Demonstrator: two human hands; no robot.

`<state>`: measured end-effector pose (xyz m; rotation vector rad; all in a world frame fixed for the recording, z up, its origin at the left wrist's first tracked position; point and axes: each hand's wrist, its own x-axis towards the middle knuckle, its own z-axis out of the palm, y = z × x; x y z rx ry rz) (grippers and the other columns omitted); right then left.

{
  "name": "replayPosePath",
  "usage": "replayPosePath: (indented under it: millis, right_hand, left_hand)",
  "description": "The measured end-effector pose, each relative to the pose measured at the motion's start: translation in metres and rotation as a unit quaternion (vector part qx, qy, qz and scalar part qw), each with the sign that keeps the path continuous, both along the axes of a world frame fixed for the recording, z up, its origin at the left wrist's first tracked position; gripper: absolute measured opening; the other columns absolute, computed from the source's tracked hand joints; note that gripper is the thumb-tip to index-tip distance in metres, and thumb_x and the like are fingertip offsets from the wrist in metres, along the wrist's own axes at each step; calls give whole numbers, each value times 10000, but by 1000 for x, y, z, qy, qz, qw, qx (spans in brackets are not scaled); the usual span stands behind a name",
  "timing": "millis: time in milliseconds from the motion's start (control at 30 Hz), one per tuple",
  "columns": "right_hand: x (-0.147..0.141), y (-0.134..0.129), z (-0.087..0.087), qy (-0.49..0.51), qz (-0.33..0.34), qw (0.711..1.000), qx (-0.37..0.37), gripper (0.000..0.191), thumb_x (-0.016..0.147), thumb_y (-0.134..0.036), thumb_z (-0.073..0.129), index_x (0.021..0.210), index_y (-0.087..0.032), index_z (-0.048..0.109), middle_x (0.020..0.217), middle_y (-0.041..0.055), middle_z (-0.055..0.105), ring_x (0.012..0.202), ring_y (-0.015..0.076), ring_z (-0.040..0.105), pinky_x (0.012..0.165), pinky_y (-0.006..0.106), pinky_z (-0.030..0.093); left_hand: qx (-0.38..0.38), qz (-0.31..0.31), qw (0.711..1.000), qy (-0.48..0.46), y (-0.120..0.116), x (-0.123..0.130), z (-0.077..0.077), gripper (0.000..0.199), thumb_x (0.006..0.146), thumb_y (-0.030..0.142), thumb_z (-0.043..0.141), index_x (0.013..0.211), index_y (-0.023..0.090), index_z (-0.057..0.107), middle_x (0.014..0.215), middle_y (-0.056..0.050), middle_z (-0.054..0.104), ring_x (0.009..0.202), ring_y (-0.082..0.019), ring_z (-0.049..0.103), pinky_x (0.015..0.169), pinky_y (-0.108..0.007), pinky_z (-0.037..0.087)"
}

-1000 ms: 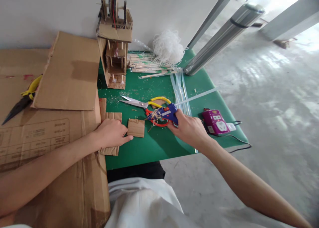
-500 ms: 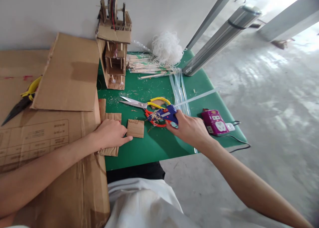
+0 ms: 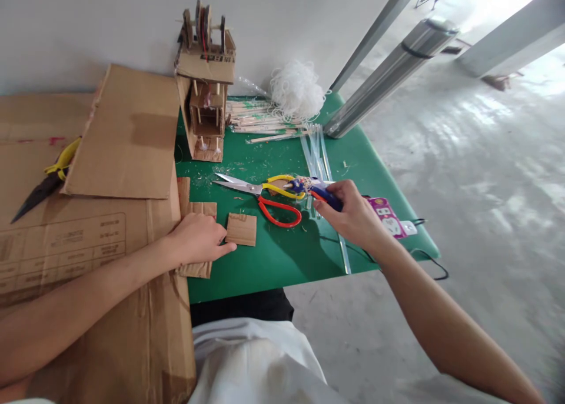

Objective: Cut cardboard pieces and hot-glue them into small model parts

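My right hand (image 3: 351, 210) is closed round the handle of a blue glue gun (image 3: 324, 197), whose nozzle points left over the yellow handle of the scissors (image 3: 251, 187). Wood-coloured shreds cling to the gun's front. My left hand (image 3: 198, 239) lies flat, fingers spread little, on pieces of corrugated cardboard (image 3: 200, 269) at the edge of the green table (image 3: 247, 274). Just right of its thumb is a small cardboard square (image 3: 241, 230). The scissors lie with blades slightly apart and one red handle.
A cardboard tower with wheels (image 3: 206, 69) stands by the wall. Behind are wrapped sticks (image 3: 265, 119), white string (image 3: 298, 91) and clear glue sticks (image 3: 316, 151). A purple power strip (image 3: 388, 216) with a cable is right. Large cardboard sheets (image 3: 128, 133) and black-bladed pliers (image 3: 39, 195) are left.
My right hand has lifted the glue gun off the scissors' red handle and turned it, moving right. The red handle now shows fully. My left hand stays on the cardboard.
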<state>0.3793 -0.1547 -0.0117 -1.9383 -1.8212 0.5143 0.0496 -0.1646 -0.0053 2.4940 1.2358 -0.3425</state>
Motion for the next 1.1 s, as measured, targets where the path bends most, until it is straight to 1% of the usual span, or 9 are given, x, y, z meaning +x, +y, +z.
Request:
replayPosePath:
  millis: [200, 400, 467, 600, 700, 800, 867, 1000, 1100]
  right_hand:
    - [5, 30, -19, -78, -41, 995, 40, 527, 842, -571, 593, 1184, -179, 505, 1007, 143, 694, 852, 289, 641, 737, 397, 472]
    - [4, 47, -45, -142, 15, 984, 105, 501, 914, -512, 500, 1217, -113, 514, 1106, 209, 654, 1065, 344, 572, 907, 474, 447]
    - [3, 47, -49, -176, 12, 978, 109, 517, 927, -518, 482, 1224, -96, 524, 1147, 227, 622, 1107, 360, 540, 928, 500, 430]
    - [-9, 35, -41, -195, -8, 972, 134, 588, 928, -544, 504, 1305, -94, 497, 1275, 255, 549, 1189, 403, 492, 952, 570, 397]
    - [-30, 15, -21, -137, 21, 975, 174, 452, 940, -474, 515, 1258, -154, 552, 1258, 208, 583, 1190, 380, 509, 983, 565, 383]
    - [-60, -3, 2, 30, 168, 977, 126, 263, 963, -411, 521, 1090, -211, 636, 1078, 116, 668, 1027, 271, 605, 927, 435, 462]
    - [-80, -10, 12, 135, 234, 961, 63, 279, 946, -413, 578, 1132, -215, 642, 1039, 85, 671, 888, 210, 621, 789, 346, 504]
    - [-105, -6, 12, 199, 203, 958, 47, 184, 906, -364, 626, 974, -194, 641, 842, 27, 639, 673, 139, 529, 636, 278, 446]
    - [-107, 0, 2, 217, 162, 962, 33, 160, 899, -343, 614, 839, -196, 598, 705, -12, 584, 604, 121, 477, 580, 258, 393]
  left_hand:
    - [-61, -9, 997, -37, 10, -8, 7, 655, 836, 808, 454, 608, 221, 632, 623, -62, 658, 700, -253, 661, 564, -294, 335]
    - [-146, 40, 968, -200, 31, -25, 17, 583, 888, 712, 491, 605, 203, 522, 568, 24, 546, 533, -120, 480, 532, -266, 288]
    - [-108, 102, 946, -287, 35, -27, 17, 566, 900, 713, 466, 652, 205, 500, 596, 30, 533, 545, -116, 455, 542, -267, 304]
    - [34, 238, 870, -430, 38, -23, 14, 586, 933, 746, 331, 673, 225, 395, 623, 28, 433, 585, -129, 402, 581, -285, 342]
    - [79, 280, 840, -458, 41, -15, 16, 591, 936, 759, 283, 674, 235, 366, 626, 27, 384, 605, -140, 383, 588, -294, 347]
    - [97, 281, 837, -460, 48, -2, 20, 574, 907, 759, 393, 678, 233, 363, 622, 38, 379, 595, -129, 374, 580, -290, 330]
    - [104, 266, 844, -454, 52, 10, 22, 558, 882, 730, 497, 679, 228, 364, 614, 51, 382, 577, -116, 369, 574, -285, 311]
    - [100, 229, 872, -421, 57, 30, 19, 541, 875, 697, 546, 685, 224, 365, 593, 61, 398, 551, -108, 382, 563, -278, 290]
    - [75, 201, 891, -401, 58, 31, 16, 516, 866, 698, 560, 733, 215, 436, 668, 33, 528, 608, -117, 480, 586, -265, 345]
